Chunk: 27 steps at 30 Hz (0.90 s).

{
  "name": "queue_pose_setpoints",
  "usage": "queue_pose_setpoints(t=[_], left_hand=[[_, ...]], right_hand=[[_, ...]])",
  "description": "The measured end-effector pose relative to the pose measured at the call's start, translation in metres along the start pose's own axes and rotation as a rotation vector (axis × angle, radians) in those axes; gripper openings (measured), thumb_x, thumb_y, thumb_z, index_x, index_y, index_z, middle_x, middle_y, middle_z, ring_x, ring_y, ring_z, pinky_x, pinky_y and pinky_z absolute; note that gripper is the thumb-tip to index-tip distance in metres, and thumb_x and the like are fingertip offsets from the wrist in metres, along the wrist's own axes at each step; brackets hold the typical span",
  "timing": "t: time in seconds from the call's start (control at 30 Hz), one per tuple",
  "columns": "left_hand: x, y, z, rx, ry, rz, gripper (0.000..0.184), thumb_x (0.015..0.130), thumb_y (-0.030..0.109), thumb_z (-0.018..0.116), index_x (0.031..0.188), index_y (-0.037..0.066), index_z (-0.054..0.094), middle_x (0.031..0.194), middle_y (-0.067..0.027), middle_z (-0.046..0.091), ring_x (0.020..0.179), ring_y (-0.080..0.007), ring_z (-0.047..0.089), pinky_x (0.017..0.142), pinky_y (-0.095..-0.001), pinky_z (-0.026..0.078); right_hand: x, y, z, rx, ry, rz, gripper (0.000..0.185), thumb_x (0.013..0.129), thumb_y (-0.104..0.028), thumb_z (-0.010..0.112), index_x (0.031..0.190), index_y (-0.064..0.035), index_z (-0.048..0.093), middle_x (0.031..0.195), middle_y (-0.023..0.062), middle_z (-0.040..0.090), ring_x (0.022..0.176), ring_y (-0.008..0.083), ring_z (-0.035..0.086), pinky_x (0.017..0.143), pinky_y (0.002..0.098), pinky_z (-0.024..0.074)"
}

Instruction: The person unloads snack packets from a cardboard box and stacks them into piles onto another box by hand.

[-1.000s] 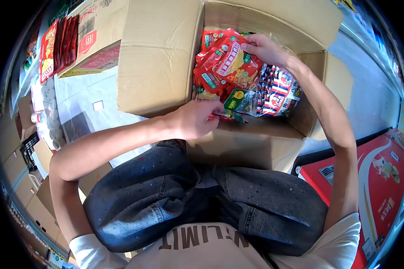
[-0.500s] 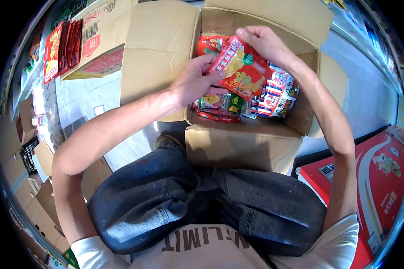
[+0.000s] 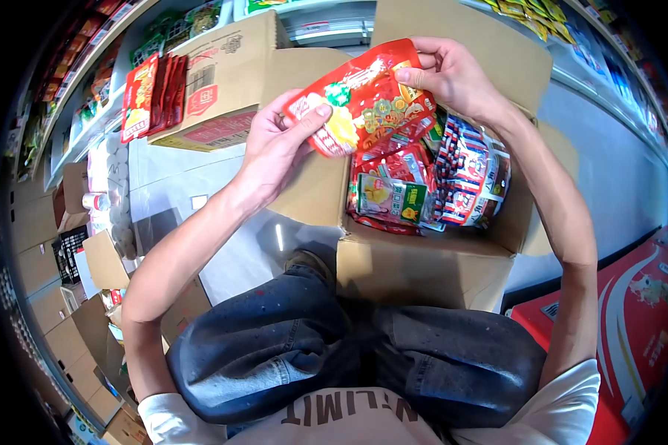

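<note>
Stretched between both hands is a red snack packet [image 3: 371,100] with yellow pictures on it, above an open cardboard box [image 3: 416,271]. My left hand [image 3: 278,141] pinches its lower left end, thumb on top. At the upper right end, my right hand [image 3: 453,78] grips the packet between thumb and fingers. Inside the box are more red packets, a green and yellow packet [image 3: 391,199] and striped blue, white and red packets [image 3: 471,174] in clear wrap.
Several red packets [image 3: 152,96] stand against a closed carton [image 3: 223,81] at the upper left. Shelves of goods [image 3: 531,18] run behind and at both sides. A red chest [image 3: 631,311] stands at the lower right, with opened cartons [image 3: 105,259] at the left.
The red packet has been lifted up and left out of the box, held in both hands. My left hand went from beside the box contents to the packet's end. The view has shifted.
</note>
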<state>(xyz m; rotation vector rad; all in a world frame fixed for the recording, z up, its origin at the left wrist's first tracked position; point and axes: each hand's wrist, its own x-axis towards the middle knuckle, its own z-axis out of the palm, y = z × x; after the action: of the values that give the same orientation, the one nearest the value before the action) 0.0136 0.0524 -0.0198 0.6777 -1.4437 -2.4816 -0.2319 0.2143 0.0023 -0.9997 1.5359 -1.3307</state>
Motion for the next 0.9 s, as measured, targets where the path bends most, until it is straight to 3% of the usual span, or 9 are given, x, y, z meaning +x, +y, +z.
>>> queue_pose_setpoints(t=[0.2,0.23,0.37,0.53,0.63,0.73,0.77,0.8,0.9], left_hand=[[-0.02,0.022,-0.021,0.095,-0.005,-0.015,0.03,0.098,0.004,0.072,0.126,0.002,0.061,0.113,-0.0109,0.077,0.098,-0.0163,0.075,0.08,-0.029,0.066],[-0.022,0.023,-0.026,0.128,0.006,-0.016,0.029,0.098,0.004,0.072,0.125,0.002,0.061,0.112,-0.011,0.077,0.098,-0.016,0.075,0.08,-0.0288,0.066],[-0.031,0.027,-0.05,0.114,0.151,0.089,0.026,0.098,0.004,0.072,0.12,0.002,0.059,0.11,-0.0103,0.077,0.096,-0.0142,0.075,0.077,-0.0271,0.065],[-0.028,0.031,-0.092,0.125,0.395,0.12,0.028,0.1,0.002,0.069,0.125,0.003,0.057,0.11,-0.007,0.076,0.092,-0.0155,0.075,0.076,-0.0266,0.065],[-0.027,0.033,-0.112,0.319,0.52,0.25,0.04,0.099,0.004,0.068,0.136,0.001,0.053,0.129,-0.0139,0.067,0.113,-0.0219,0.069,0.088,-0.0321,0.063],[-0.03,0.036,-0.133,1.141,0.734,0.591,0.054,0.098,0.008,0.068,0.147,-0.001,0.046,0.148,-0.0215,0.047,0.136,-0.032,0.052,0.107,-0.0421,0.051],[-0.034,0.04,-0.137,1.241,0.663,0.595,0.059,0.098,0.013,0.067,0.15,-0.002,0.044,0.154,-0.025,0.034,0.145,-0.0376,0.037,0.119,-0.0469,0.036],[-0.037,0.045,-0.137,1.337,0.564,0.583,0.059,0.099,0.014,0.065,0.152,-0.002,0.044,0.155,-0.029,0.035,0.147,-0.0449,0.036,0.124,-0.0491,0.03],[-0.034,0.044,-0.14,1.665,0.398,0.454,0.062,0.101,0.021,0.061,0.155,-0.003,0.04,0.163,-0.035,0.028,0.155,-0.0502,0.022,0.128,-0.0542,0.021]], right_hand=[[0.041,-0.028,0.038,0.118,0.107,0.035,0.031,0.096,-0.02,0.079,0.115,0.002,0.068,0.098,0.0109,0.08,0.088,0.0125,0.075,0.075,0.0263,0.061],[0.05,-0.028,0.043,0.078,0.135,0.063,0.032,0.095,-0.022,0.08,0.114,0.0013,0.068,0.102,0.0126,0.079,0.088,0.0151,0.076,0.075,0.0281,0.0627],[0.071,-0.035,0.074,0.667,0.016,0.174,0.038,0.098,-0.021,0.075,0.127,-0.0004,0.062,0.123,0.0143,0.074,0.1,0.0184,0.076,0.091,0.0326,0.0636],[0.111,-0.013,0.127,0.27,-0.109,0.149,0.047,0.099,-0.009,0.069,0.143,-0.0012,0.052,0.12,0.0113,0.074,0.106,0.0199,0.074,0.091,0.036,0.0637],[0.15,-0.019,0.163,0.098,0.005,0.178,0.042,0.099,-0.004,0.068,0.139,0.0019,0.055,0.115,0.0117,0.075,0.102,0.0199,0.075,0.083,0.0338,0.0642],[0.201,-0.011,0.187,0.094,0.05,0.173,0.037,0.098,-0.004,0.068,0.134,0.0036,0.06,0.114,0.0132,0.076,0.097,0.0197,0.076,0.077,0.0311,0.0637],[0.22,-0.002,0.194,0.132,0.037,0.161,0.031,0.096,-0.004,0.07,0.125,0.0052,0.066,0.111,0.0148,0.076,0.094,0.0204,0.076,0.074,0.0309,0.0638],[0.237,0.007,0.198,0.107,0.052,0.175,0.029,0.095,-0.004,0.07,0.122,0.0054,0.068,0.11,0.015,0.076,0.093,0.0206,0.076,0.073,0.0312,0.0638],[0.271,0.025,0.211,0.051,0.093,0.208,0.025,0.09,-0.005,0.072,0.112,0.0072,0.073,0.104,0.0148,0.077,0.089,0.0215,0.076,0.07,0.0324,0.0639]])
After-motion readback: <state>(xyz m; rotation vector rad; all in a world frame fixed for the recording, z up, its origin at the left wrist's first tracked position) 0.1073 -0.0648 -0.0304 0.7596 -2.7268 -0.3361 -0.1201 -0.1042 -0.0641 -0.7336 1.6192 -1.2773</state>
